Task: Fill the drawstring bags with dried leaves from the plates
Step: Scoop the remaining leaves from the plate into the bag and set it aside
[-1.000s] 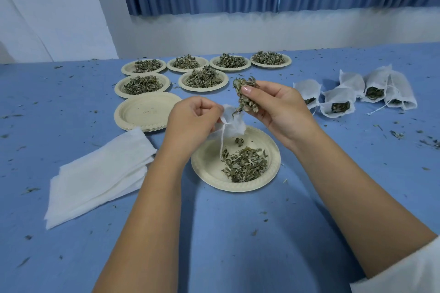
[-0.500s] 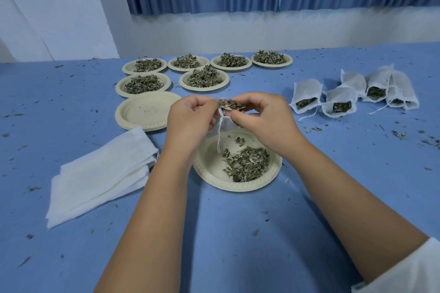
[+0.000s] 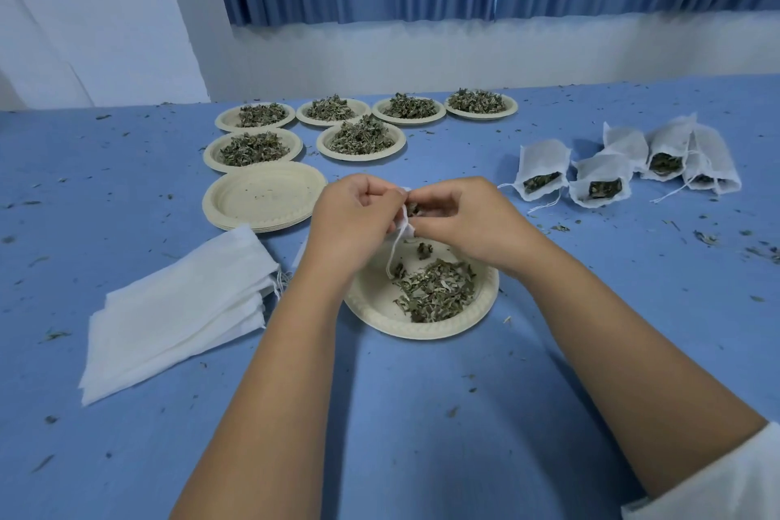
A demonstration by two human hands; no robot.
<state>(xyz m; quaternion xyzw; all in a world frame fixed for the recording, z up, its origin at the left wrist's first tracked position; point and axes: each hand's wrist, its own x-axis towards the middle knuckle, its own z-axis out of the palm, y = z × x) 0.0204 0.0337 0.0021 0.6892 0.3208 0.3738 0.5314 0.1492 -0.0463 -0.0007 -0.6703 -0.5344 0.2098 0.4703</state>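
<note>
Left hand [image 3: 358,220] and right hand [image 3: 460,220] both pinch the bag [image 3: 404,219] (mostly hidden). Its string [image 3: 392,255] dangles over the plate [image 3: 371,308].

A small white drawstring bag [image 3: 404,220] is pinched between the left hand [image 3: 354,220] and the right hand [image 3: 464,220] above the far rim of the near paper plate [image 3: 422,331]. It is mostly hidden, with dark leaf showing at its mouth and its string dangling to the plate. Loose dried leaves [image 3: 434,287] cover that plate's right half. From it, six leaf-heaped plates [image 3: 254,117] sit at twelve o'clock, a stack of empty plates [image 3: 236,203] at ten, flat empty bags [image 3: 177,308] piled at nine, and filled bags [image 3: 542,158] lying open-mouthed at two.
</note>
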